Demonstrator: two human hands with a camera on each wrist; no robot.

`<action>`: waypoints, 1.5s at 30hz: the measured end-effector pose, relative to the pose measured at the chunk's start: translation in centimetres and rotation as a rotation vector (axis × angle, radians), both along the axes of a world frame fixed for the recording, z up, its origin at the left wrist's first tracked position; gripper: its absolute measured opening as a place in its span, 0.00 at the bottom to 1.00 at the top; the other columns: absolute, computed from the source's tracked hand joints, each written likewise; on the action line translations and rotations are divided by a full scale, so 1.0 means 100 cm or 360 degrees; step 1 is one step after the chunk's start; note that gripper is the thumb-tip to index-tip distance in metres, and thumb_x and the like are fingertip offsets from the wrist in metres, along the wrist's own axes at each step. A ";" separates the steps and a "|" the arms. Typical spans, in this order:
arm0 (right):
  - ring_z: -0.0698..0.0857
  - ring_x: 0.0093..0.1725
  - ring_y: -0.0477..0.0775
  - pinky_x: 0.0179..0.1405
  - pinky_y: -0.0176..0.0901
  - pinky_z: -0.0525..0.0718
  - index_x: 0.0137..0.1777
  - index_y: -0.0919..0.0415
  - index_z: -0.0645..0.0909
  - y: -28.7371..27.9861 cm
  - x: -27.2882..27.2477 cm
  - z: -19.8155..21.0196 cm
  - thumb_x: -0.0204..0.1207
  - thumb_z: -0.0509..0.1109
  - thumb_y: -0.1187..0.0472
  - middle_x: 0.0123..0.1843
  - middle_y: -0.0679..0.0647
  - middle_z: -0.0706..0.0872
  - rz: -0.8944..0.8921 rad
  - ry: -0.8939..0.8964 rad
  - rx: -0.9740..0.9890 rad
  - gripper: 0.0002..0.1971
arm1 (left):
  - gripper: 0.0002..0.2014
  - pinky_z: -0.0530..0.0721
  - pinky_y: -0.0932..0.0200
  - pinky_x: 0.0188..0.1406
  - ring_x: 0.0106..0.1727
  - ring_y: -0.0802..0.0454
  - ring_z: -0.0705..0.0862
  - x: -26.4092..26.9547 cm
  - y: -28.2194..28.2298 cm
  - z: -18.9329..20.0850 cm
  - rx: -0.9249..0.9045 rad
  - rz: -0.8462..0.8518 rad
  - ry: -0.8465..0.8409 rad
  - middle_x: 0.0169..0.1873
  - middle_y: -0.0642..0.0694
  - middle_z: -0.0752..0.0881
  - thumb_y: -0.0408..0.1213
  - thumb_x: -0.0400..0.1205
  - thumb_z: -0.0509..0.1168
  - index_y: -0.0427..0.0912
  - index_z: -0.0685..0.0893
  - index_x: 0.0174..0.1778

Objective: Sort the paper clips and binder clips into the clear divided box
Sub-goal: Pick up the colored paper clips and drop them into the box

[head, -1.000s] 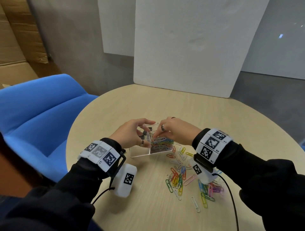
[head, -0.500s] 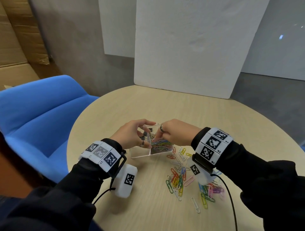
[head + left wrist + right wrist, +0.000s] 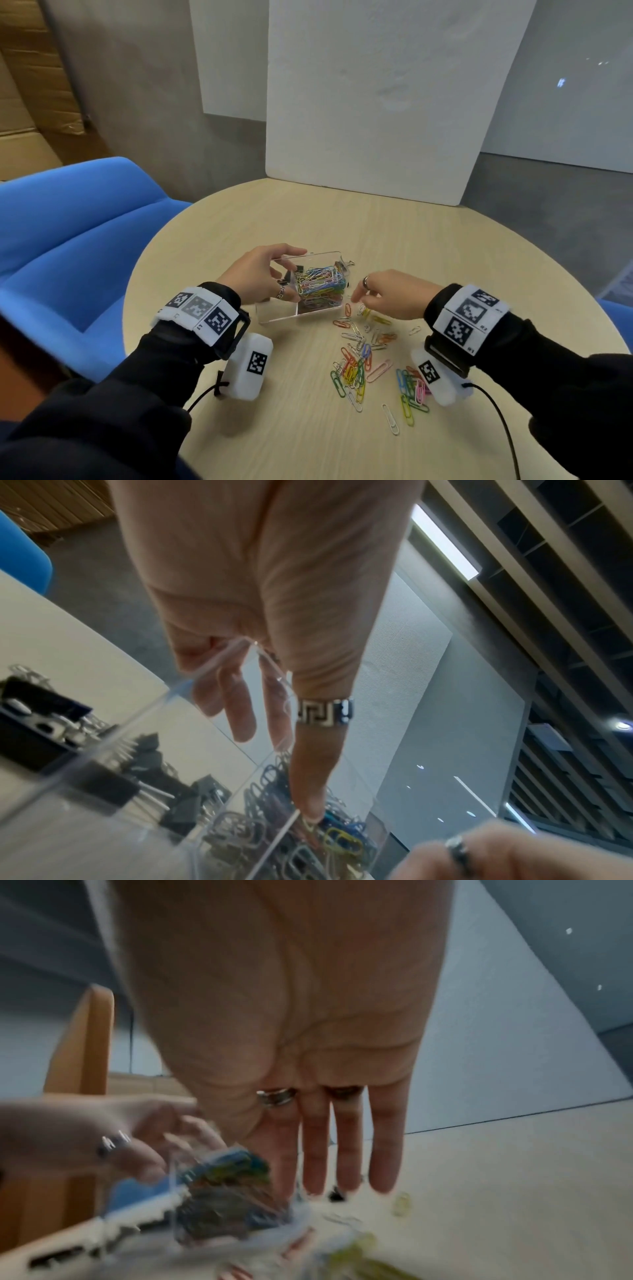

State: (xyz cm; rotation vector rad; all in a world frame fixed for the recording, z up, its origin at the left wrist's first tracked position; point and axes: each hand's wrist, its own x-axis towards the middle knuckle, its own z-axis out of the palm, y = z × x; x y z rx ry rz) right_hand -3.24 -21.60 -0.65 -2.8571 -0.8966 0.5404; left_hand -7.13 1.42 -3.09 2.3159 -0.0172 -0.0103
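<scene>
The clear divided box (image 3: 315, 255) sits mid-table, tilted up by my left hand (image 3: 263, 274), which grips its left wall with the thumb over the far rim. Its right compartment is packed with coloured paper clips (image 3: 320, 284); black binder clips (image 3: 34, 723) lie in the left one. My right hand (image 3: 363, 299) is just right of the box, and its fingers (image 3: 346, 1150) reach straight down to the loose paper clips (image 3: 356, 363) spread on the table. I see nothing held in it. One binder clip (image 3: 346, 265) lies at the box's far right corner.
The round wooden table (image 3: 445, 257) has a white foam board (image 3: 376, 102) leaning at its far edge. A blue chair (image 3: 68, 246) stands to the left, with cardboard boxes (image 3: 20, 102) behind it. A black cable (image 3: 503, 428) runs from my right wrist.
My right hand has left the top of the box and moved right and down to the loose clips. The left hand keeps its hold on the box.
</scene>
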 end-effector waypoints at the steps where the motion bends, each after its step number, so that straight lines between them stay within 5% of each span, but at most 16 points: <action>1: 0.76 0.71 0.53 0.68 0.42 0.72 0.72 0.56 0.74 0.000 0.005 -0.007 0.83 0.54 0.61 0.73 0.54 0.77 -0.0042 -0.0012 -0.0062 0.19 | 0.35 0.84 0.54 0.48 0.50 0.53 0.81 0.000 0.000 0.000 0.0003 0.0009 0.0003 0.54 0.56 0.82 0.35 0.65 0.80 0.64 0.76 0.66; 5: 0.71 0.75 0.60 0.75 0.51 0.69 0.79 0.60 0.62 0.001 0.011 -0.025 0.81 0.51 0.65 0.78 0.58 0.68 -0.0045 0.0060 -0.0381 0.24 | 0.36 0.84 0.50 0.54 0.54 0.51 0.82 0.001 0.000 0.001 0.0018 0.0035 0.0013 0.55 0.56 0.82 0.35 0.66 0.80 0.62 0.75 0.67; 9: 0.77 0.68 0.62 0.69 0.54 0.75 0.73 0.59 0.71 -0.003 0.003 -0.030 0.82 0.51 0.59 0.74 0.59 0.75 0.0086 0.0069 -0.0406 0.21 | 0.36 0.84 0.47 0.56 0.53 0.51 0.82 0.002 0.001 0.000 0.0029 0.0035 0.0016 0.55 0.55 0.82 0.35 0.65 0.80 0.62 0.75 0.68; 12: 0.78 0.68 0.55 0.69 0.46 0.75 0.71 0.56 0.76 -0.009 0.000 -0.022 0.82 0.53 0.61 0.72 0.54 0.79 0.0057 0.0089 -0.0185 0.20 | 0.36 0.83 0.50 0.55 0.54 0.52 0.82 0.003 0.002 0.000 0.0030 0.0033 0.0016 0.56 0.55 0.82 0.35 0.66 0.79 0.62 0.75 0.68; 15: 0.74 0.74 0.52 0.72 0.44 0.71 0.76 0.54 0.69 -0.010 0.008 -0.019 0.83 0.52 0.63 0.76 0.53 0.74 -0.0038 0.0009 0.0011 0.22 | 0.36 0.83 0.52 0.54 0.55 0.52 0.82 0.004 0.002 0.000 0.0019 0.0033 0.0013 0.56 0.55 0.83 0.35 0.67 0.79 0.62 0.75 0.68; 18: 0.71 0.75 0.54 0.74 0.45 0.70 0.79 0.53 0.64 -0.002 0.008 -0.024 0.82 0.50 0.66 0.78 0.54 0.71 0.0027 0.0029 -0.0068 0.25 | 0.36 0.83 0.52 0.54 0.54 0.52 0.81 0.003 0.003 0.000 0.0016 0.0037 0.0012 0.56 0.55 0.83 0.35 0.67 0.79 0.62 0.75 0.68; 24: 0.70 0.75 0.53 0.75 0.44 0.68 0.76 0.54 0.69 0.000 -0.006 -0.027 0.82 0.51 0.67 0.79 0.48 0.68 0.0389 -0.0034 -0.0242 0.24 | 0.36 0.82 0.53 0.53 0.54 0.52 0.82 0.003 0.004 -0.001 0.0023 0.0032 0.0006 0.55 0.56 0.83 0.36 0.67 0.79 0.62 0.75 0.68; 29: 0.77 0.69 0.50 0.68 0.41 0.73 0.66 0.54 0.79 -0.025 0.004 -0.021 0.80 0.53 0.67 0.71 0.52 0.79 -0.0049 -0.0065 0.0171 0.20 | 0.36 0.83 0.54 0.53 0.54 0.52 0.82 0.005 0.004 -0.001 0.0005 0.0037 0.0003 0.55 0.57 0.83 0.35 0.66 0.80 0.64 0.75 0.67; 33: 0.79 0.66 0.55 0.64 0.42 0.74 0.67 0.61 0.76 -0.029 0.019 -0.029 0.83 0.54 0.62 0.68 0.57 0.80 -0.0336 -0.0011 0.0062 0.16 | 0.36 0.82 0.54 0.53 0.55 0.52 0.82 0.004 0.004 -0.001 0.0007 0.0038 0.0008 0.54 0.57 0.83 0.35 0.66 0.80 0.64 0.75 0.67; 37: 0.78 0.63 0.51 0.60 0.38 0.72 0.66 0.58 0.77 -0.016 0.013 -0.027 0.84 0.57 0.58 0.64 0.52 0.80 -0.0223 0.0316 0.0116 0.15 | 0.36 0.81 0.55 0.52 0.55 0.52 0.82 0.003 0.003 -0.002 0.0005 0.0044 0.0014 0.54 0.57 0.83 0.35 0.66 0.80 0.64 0.75 0.67; 42: 0.78 0.43 0.41 0.40 0.29 0.73 0.62 0.58 0.79 -0.005 -0.010 -0.020 0.78 0.67 0.49 0.44 0.42 0.79 0.0098 0.0437 0.0155 0.17 | 0.36 0.80 0.57 0.49 0.55 0.53 0.82 0.004 0.003 0.000 0.0012 0.0040 0.0014 0.55 0.57 0.83 0.34 0.67 0.79 0.63 0.74 0.67; 45: 0.77 0.53 0.41 0.53 0.31 0.76 0.62 0.53 0.78 -0.006 -0.023 -0.018 0.68 0.75 0.44 0.50 0.41 0.75 0.0185 0.0472 0.0100 0.25 | 0.36 0.80 0.56 0.52 0.55 0.52 0.81 0.003 0.003 -0.001 0.0015 0.0040 0.0017 0.55 0.56 0.83 0.35 0.67 0.79 0.63 0.74 0.68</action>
